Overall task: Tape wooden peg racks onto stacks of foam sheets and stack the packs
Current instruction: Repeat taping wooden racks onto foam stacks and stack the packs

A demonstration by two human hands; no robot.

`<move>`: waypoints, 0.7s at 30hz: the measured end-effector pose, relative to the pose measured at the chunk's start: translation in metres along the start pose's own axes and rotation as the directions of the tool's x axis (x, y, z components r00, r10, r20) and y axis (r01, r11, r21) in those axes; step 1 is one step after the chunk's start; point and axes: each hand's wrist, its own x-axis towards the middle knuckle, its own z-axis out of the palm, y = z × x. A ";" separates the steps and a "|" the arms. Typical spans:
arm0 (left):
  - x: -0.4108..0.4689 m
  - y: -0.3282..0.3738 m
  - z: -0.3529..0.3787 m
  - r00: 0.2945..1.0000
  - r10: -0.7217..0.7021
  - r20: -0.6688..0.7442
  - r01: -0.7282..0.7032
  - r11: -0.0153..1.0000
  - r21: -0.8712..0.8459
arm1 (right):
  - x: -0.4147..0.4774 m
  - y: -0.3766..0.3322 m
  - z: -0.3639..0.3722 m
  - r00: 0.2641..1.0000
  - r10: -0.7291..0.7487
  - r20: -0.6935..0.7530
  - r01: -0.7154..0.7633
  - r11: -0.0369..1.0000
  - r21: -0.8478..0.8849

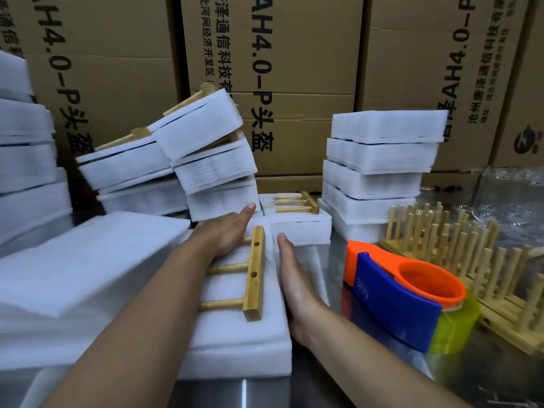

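Note:
A wooden peg rack (253,273) with three pegs lies on a stack of white foam sheets (235,346) in front of me. My left hand (225,232) lies flat on the foam's left part, over the peg tips, fingers stretched out. My right hand (291,272) stands edge-on against the stack's right side, fingers straight. Neither hand grips anything. An orange and blue tape dispenser (403,295) with a yellowish tape roll sits on the table to the right. Another foam pack with a peg rack (297,203) on top lies just behind.
Leaning packs of foam (200,148) pile up at the back left, a tidy pile (382,169) at the back right. Loose foam sheets (73,275) spread on the left. Several bare peg racks (471,251) lie at the right. Cardboard boxes (294,69) form the back wall.

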 end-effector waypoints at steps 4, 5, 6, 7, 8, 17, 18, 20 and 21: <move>0.001 -0.001 0.002 1.000 0.021 0.012 -0.022 0.999 0.030 | -0.004 -0.001 0.001 0.997 0.023 0.078 -0.017 0.997 -0.079; 0.001 -0.001 0.002 1.000 0.021 0.016 -0.021 1.000 0.021 | -0.005 -0.001 0.001 0.996 0.014 0.087 -0.008 0.997 -0.075; 0.001 -0.001 0.003 1.000 0.018 0.018 -0.019 1.000 0.012 | -0.005 -0.001 0.000 0.996 0.004 0.092 0.003 0.997 -0.074; 0.001 -0.001 0.004 1.000 0.014 0.018 -0.014 1.000 0.010 | -0.005 -0.001 -0.001 0.996 -0.005 0.093 0.012 0.997 -0.073; 0.002 -0.001 0.005 1.000 0.008 0.017 -0.009 1.000 0.010 | -0.005 -0.001 -0.002 0.996 -0.005 0.091 0.011 0.997 -0.072; -0.003 0.011 -0.008 0.992 -0.050 0.117 0.060 0.994 -0.090 | -0.004 -0.007 0.000 0.998 0.049 0.045 -0.049 0.999 0.016; -0.004 0.016 -0.017 0.992 -0.036 0.121 0.047 0.995 -0.090 | -0.005 -0.011 -0.001 0.996 0.066 0.052 -0.069 0.996 0.047; -0.007 0.023 -0.035 0.995 0.000 0.098 0.008 0.997 -0.078 | -0.007 -0.020 -0.008 0.995 0.072 0.074 -0.079 0.992 0.099; -0.007 0.024 -0.044 0.995 0.004 0.098 0.005 0.996 -0.088 | -0.007 -0.026 -0.013 0.996 0.055 0.071 -0.063 0.991 0.117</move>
